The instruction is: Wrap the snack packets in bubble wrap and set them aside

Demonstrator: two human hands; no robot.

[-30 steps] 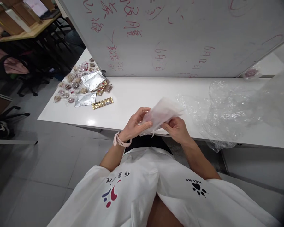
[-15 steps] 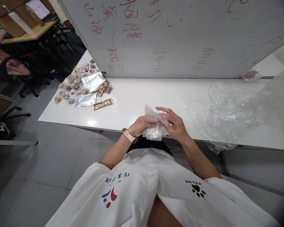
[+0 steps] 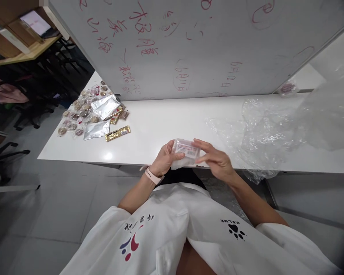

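A small clear plastic packet (image 3: 186,152) with a whitish, red-printed label is held just over the table's front edge. My left hand (image 3: 164,158) grips its left side, with the thumb lying across the label. On the opposite side, my right hand (image 3: 216,160) pinches the packet, one finger at the upper right corner and the thumb at the lower right. That hand is slightly blurred. What lies inside the packet cannot be made out.
On the white table (image 3: 151,122), silver pouches (image 3: 96,130), a gold stick packet (image 3: 117,133) and several small wrapped pieces (image 3: 84,110) lie left. Crumpled clear plastic (image 3: 263,133) spreads at right, overhanging the front edge. A whiteboard (image 3: 174,46) stands behind; a wrapped item (image 3: 288,88) rests at its right end.
The loose translucent flap that stood up from the packet has gone down, and the label now faces me flat. My right hand has shifted slightly right and down. The view has turned a little.
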